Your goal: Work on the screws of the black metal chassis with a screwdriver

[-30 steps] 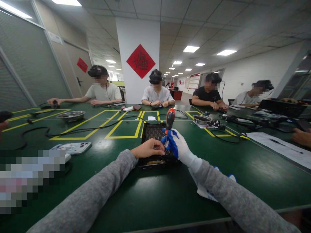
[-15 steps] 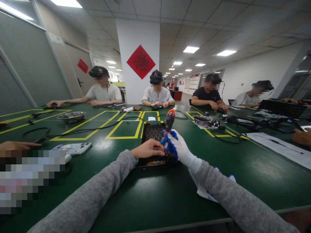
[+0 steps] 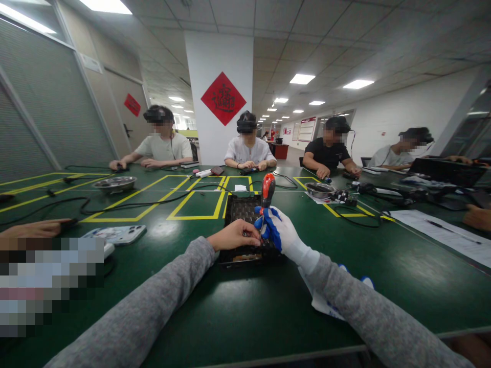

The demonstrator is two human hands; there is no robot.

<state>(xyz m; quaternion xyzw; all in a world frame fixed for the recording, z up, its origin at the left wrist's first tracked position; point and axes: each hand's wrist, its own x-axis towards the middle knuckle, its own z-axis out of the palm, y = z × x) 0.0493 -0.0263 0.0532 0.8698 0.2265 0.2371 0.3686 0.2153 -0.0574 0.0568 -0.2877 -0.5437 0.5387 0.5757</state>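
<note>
My right hand (image 3: 282, 232), in a white glove with blue coating, is closed round a screwdriver (image 3: 268, 190) with a red and black handle. The tool stands nearly upright, handle up; my fingers hide most of its shaft. Below it lies an open black plastic casing (image 3: 240, 208) with a textured inside and a brownish part near its front edge. My bare left hand (image 3: 235, 236) reaches over the casing's left side, thumb and fingers pinched together close to the shaft. Whatever those fingertips hold is too small to make out.
On the green table (image 3: 184, 306), a second glove (image 3: 326, 301) lies under my right forearm. A phone (image 3: 118, 234) is at left, metal bowls (image 3: 115, 184) farther back, black cables (image 3: 153, 204) across the left, papers (image 3: 441, 230) at right. Several people sit opposite.
The screwdriver handle has turned, showing more red, and my right-hand fingers have shifted round it. My left hand stays put. At far left, a co-worker's arm has drawn inward.
</note>
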